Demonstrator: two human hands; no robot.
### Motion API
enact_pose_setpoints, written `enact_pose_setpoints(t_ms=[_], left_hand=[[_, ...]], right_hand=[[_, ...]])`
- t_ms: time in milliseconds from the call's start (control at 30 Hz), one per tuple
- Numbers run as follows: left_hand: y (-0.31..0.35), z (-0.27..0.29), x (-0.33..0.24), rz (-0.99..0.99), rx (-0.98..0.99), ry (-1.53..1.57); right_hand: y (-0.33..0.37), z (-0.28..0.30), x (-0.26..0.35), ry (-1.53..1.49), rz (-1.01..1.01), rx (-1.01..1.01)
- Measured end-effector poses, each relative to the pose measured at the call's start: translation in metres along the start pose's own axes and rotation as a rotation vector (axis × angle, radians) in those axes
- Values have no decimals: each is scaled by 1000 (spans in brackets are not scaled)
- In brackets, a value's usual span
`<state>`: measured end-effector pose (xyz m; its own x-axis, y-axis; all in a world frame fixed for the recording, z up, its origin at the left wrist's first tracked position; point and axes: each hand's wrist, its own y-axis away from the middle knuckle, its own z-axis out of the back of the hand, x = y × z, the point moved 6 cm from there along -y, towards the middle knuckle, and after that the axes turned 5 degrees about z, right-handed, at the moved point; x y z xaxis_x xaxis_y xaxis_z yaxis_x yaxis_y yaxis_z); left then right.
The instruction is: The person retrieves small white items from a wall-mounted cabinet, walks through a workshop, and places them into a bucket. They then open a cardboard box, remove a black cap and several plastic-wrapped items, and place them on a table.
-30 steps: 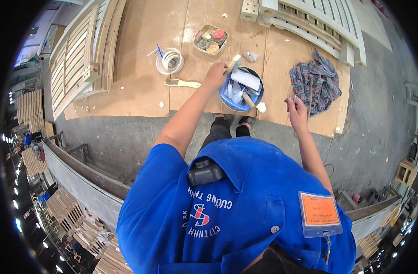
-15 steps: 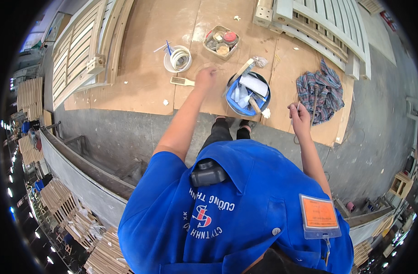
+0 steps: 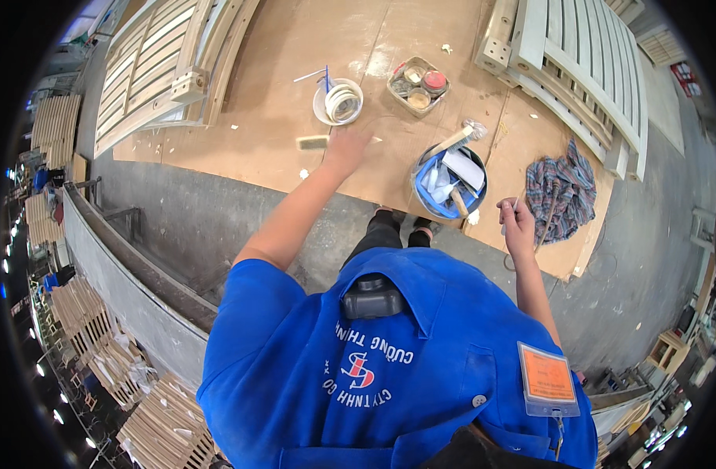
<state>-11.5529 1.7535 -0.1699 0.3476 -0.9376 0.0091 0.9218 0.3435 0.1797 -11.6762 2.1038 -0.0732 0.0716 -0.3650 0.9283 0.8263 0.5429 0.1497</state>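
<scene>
My left hand (image 3: 348, 151), slightly blurred, is over the cardboard-covered surface just below a white bowl. Its fingers are closed round a flat wooden brush (image 3: 312, 143), whose pale head sticks out to the left. A light tip shows on the hand's other side. My right hand (image 3: 517, 227) is closed on a thin whitish stick (image 3: 516, 205), held upright beside a crumpled plaid cloth (image 3: 561, 191). Between the hands stands a round tub lined with blue (image 3: 428, 207), holding a white block, pale pieces and wooden-handled tools.
The white bowl (image 3: 320, 103) holds rolls of tape and a blue stick. Behind it sits a square container (image 3: 405, 109) of small tins. Slatted wooden panels (image 3: 151, 70) stand at the left, and white slatted panels (image 3: 585, 62) at the right. Cardboard (image 3: 241, 160) covers the work surface.
The view has shifted, so the tabletop things appear farther right. My left hand and the brush have moved left relative to the bowl. My right hand keeps its hold beside the cloth.
</scene>
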Motion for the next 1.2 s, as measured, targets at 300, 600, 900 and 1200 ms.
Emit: enact_pose_setpoints(t_ms=[300, 600, 900, 1200], left_hand=[[-64, 35, 30, -113, -57, -305], [-71, 1, 16, -455, -220, -579], [-11, 34, 7, -205, 39, 381], [-40, -63, 136, 806, 146, 1269]], right_hand=[[-14, -27, 13, -58, -41, 23], [-3, -23, 14, -71, -77, -45], [-1, -17, 11, -89, -80, -94], [-12, -16, 25, -38, -65, -102]])
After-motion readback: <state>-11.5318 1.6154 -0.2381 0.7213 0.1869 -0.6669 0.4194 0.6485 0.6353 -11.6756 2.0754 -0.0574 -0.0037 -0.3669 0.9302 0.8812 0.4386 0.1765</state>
